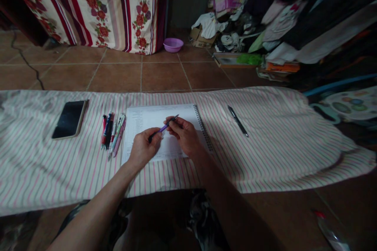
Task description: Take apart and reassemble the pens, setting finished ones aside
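Purple pen point(163, 128): likely light, stiff; left grip point(145, 145) pinches 8-o'clock end, right grip point(185, 134) 2-o'clock end; best held mid-barrel.

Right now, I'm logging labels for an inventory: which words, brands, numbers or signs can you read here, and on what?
No text can be read.
Notebook: faint print along the page's left and top edges, too small to read.
Purple pen: no legible mark.
Loose pens: any lettering is too small or blurred.
Black pen: nothing legible.
Phone: dark screen, no text visible.
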A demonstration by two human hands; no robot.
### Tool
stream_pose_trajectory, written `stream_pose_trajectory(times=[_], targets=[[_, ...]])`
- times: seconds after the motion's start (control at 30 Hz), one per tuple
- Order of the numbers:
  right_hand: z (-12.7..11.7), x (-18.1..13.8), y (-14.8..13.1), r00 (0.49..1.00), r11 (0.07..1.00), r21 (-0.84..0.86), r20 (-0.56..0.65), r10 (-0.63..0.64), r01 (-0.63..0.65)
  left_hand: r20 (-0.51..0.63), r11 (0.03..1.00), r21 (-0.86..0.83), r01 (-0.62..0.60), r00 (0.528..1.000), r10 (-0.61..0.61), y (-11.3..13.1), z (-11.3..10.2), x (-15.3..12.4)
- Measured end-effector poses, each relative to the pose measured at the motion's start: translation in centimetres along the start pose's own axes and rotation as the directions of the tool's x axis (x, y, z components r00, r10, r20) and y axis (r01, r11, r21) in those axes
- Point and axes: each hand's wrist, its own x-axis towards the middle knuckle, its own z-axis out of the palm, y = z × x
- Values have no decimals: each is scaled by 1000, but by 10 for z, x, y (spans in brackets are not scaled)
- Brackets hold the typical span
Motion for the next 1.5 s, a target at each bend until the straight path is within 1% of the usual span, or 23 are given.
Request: stream_pose_trajectory(times=[0.13, 0.37, 0.5, 0.67, 0.8, 1.0, 1.07, 1.13, 1.23, 1.33, 1.43, 1.5], targets=[[1, -1, -1, 1000, 1000, -15, -8, -5, 5, -31, 999, 32, -17, 999, 18, 0, 0, 0], [3, -1, 0, 998, 998, -65, -59, -28, 24, -55, 979, 201, -35, 997, 47, 8, -2, 0], [5, 0, -1, 995, 997, -71, -86, -41, 35, -59, 960, 271, -74, 994, 93, 8, 0, 0], [5, -1, -1, 993, 999, -41, -114, -30, 25, -61, 955, 281, -91, 992, 112, 6, 1, 1], [4, -1, 1, 996, 1000, -10, -89, -19, 18, -57, 976, 209, -66, 995, 79, 6, 1, 2], [4, -2, -1, 1000, 999, 31, 12, 13, -14, 5, 1000, 5, -26, 1000, 26, 9, -2, 3], [6, -2, -1, 1000, 999, 46, 18, 7, -7, 22, 999, -37, -15, 1000, 16, 11, -4, 4], [7, -2, -1, 1000, 997, 75, -6, 4, -3, 32, 994, -104, 17, 999, -13, 13, -6, 4], [8, 0, 0, 997, 990, 142, -78, 11, 0, 35, 950, -284, 131, 991, -126, 16, -11, 3], [8, 2, 1, 993, 982, 189, -113, 19, 2, 116, 859, -437, 265, 964, -238, 19, -18, 0], [10, 4, 3, 995, 980, 201, -94, 17, 2, 186, 807, -504, 307, 951, -246, 21, -24, -5], [13, 5, 4, 996, 979, 205, -88, 14, 4, 181, 800, -519, 300, 954, -240, 21, -27, -7]])
